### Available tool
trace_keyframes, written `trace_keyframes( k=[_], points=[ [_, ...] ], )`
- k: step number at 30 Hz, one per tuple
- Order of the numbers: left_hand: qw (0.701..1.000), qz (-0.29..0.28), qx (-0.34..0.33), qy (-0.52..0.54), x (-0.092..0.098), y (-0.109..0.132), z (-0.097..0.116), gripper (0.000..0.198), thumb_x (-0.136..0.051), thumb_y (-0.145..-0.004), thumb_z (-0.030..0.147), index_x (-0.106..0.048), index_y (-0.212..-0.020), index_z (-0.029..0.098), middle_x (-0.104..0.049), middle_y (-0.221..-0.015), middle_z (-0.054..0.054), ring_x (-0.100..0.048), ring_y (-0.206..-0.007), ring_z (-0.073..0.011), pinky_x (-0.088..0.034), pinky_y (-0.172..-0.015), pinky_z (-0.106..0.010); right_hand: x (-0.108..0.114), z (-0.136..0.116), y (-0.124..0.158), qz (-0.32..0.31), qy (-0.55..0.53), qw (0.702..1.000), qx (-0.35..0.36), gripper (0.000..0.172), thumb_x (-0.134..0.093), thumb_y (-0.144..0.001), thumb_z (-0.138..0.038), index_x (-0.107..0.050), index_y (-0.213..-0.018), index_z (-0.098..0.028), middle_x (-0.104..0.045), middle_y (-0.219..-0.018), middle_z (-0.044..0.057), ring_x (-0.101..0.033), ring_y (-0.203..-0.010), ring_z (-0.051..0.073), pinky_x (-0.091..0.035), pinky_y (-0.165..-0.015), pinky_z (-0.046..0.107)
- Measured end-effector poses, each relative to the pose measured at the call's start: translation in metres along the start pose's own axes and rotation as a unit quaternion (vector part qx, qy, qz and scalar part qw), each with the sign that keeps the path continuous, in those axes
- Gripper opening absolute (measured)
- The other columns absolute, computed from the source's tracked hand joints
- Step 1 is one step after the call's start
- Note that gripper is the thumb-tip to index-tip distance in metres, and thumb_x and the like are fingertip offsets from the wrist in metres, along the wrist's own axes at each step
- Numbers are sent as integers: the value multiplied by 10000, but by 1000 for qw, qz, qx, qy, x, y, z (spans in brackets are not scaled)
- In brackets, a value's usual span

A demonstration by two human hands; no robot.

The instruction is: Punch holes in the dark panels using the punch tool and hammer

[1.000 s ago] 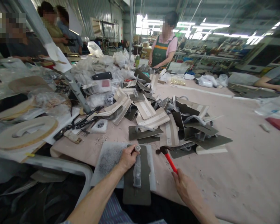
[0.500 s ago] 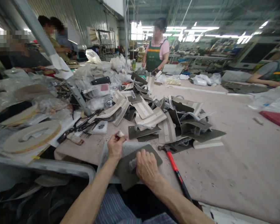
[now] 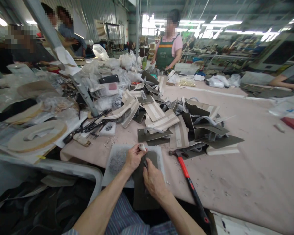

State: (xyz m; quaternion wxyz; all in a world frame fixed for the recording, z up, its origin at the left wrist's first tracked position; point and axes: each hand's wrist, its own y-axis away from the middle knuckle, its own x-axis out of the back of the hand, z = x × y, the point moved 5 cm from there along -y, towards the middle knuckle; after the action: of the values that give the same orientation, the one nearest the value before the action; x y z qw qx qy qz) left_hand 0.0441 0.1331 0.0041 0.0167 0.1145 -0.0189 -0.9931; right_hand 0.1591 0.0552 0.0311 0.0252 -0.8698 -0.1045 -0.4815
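Observation:
A dark olive flat panel (image 3: 142, 197) lies lengthwise in front of me, partly over a pale white slab (image 3: 116, 163) and past the table's front edge. My right hand (image 3: 155, 179) is closed on the panel at a dark raised piece along its middle; the fingertips are partly hidden. My left hand (image 3: 134, 159) pinches a small whitish cylinder (image 3: 142, 147) just above the panel's far part. Whether the cylinder touches the panel, I cannot tell. A claw hammer (image 3: 185, 168) with a red and black handle rests right of the slab, touched by neither hand.
Beyond the slab is a heap of olive and cream panels (image 3: 161, 117) with plastic-wrapped handles. Tools (image 3: 93, 127), a cream ring-shaped roll (image 3: 51, 143) and plastic bags lie left. A bin (image 3: 98, 176) of dark pieces stands at lower left. A metal post (image 3: 84, 93) rises there. A co-worker (image 3: 168, 49) stands opposite.
The panel has turned from slanted to lengthwise. My left hand has moved right with the whitish cylinder, over the panel. My right hand has gone from lying on top to gripping at the middle.

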Motion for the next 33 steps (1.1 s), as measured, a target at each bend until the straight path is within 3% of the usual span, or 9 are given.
trace_keyframes(
  k=[3,8,12,22,26,29,31,33],
  points=[
    [999,-40,15,-11,-5,-2,-8,351,-785,-716,374,-629,-940,154,-740,-889,-64,-719,-834,-208,-564,-814,-334,2,2,5,1,-2,1000,-2,461,-367,-990,-242,-389,-1424,-90,-672,-1164,168,-694,-952,243,-500,-780,327],
    [998,-47,31,-6,-1,0,-11,345,-776,-738,391,-618,-931,153,-727,-871,-45,-722,-814,-200,-573,-807,-324,7,4,20,5,42,999,16,388,-471,-989,-377,-570,-1278,-137,-637,-1046,115,-638,-901,250,-470,-785,353],
    [996,-79,39,-10,-2,0,-8,321,-786,-734,367,-627,-907,148,-725,-855,-44,-713,-807,-187,-568,-841,-330,10,5,25,6,52,999,15,363,-504,-980,-392,-609,-1239,-160,-607,-1052,107,-604,-905,242,-443,-788,348],
    [995,-91,21,-45,-3,4,-9,277,-751,-766,330,-636,-945,151,-736,-874,-65,-712,-835,-197,-553,-835,-323,9,7,24,8,37,999,-2,365,-513,-973,-375,-604,-1249,-154,-603,-1054,108,-587,-899,241,-437,-794,350],
    [991,-100,-2,-94,-4,6,-8,217,-700,-787,278,-638,-957,158,-743,-890,-65,-707,-849,-196,-548,-832,-317,15,11,24,11,-20,1000,7,401,-439,-1004,-391,-541,-1329,-180,-605,-1099,101,-596,-920,229,-454,-818,352],
    [983,-92,-32,-154,-5,11,-4,163,-653,-803,235,-651,-953,171,-746,-894,-57,-701,-852,-200,-542,-800,-305,37,34,28,69,-31,997,1,396,-379,-1019,-376,-509,-1335,-177,-589,-1174,116,-579,-1024,239,-455,-878,366],
    [972,-89,-65,-208,-6,15,1,130,-625,-816,204,-669,-936,181,-745,-895,-49,-692,-844,-197,-529,-783,-295,57,65,35,132,40,990,-35,388,-434,-986,-372,-525,-1288,-145,-569,-1209,158,-542,-1092,283,-437,-919,409],
    [958,-92,-95,-255,-8,20,5,125,-602,-827,179,-682,-923,190,-740,-889,-39,-679,-832,-192,-512,-776,-287,71,102,45,154,107,977,-98,330,-507,-926,-333,-567,-1179,-129,-576,-1150,188,-543,-1039,309,-434,-885,435]
  ],
)
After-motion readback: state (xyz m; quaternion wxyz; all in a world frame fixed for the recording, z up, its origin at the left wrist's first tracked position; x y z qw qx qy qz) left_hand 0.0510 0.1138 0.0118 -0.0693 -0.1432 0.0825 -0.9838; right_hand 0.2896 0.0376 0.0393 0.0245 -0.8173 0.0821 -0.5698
